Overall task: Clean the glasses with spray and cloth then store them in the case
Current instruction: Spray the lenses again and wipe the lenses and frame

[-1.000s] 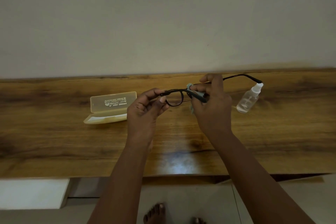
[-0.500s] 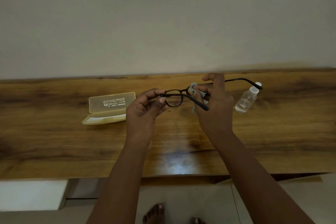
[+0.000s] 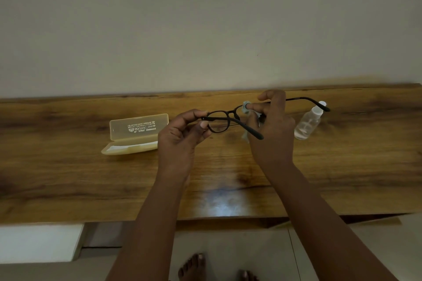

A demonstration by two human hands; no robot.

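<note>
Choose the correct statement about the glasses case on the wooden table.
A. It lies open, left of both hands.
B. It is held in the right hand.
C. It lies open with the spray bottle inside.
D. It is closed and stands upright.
A: the glasses case lies on the table with its lid up, left of the left hand and the right hand, which hold the glasses.

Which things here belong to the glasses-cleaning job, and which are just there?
In use:
glasses, held by left hand and right hand
cloth
spray bottle
open case

Just there:
wooden table
</note>
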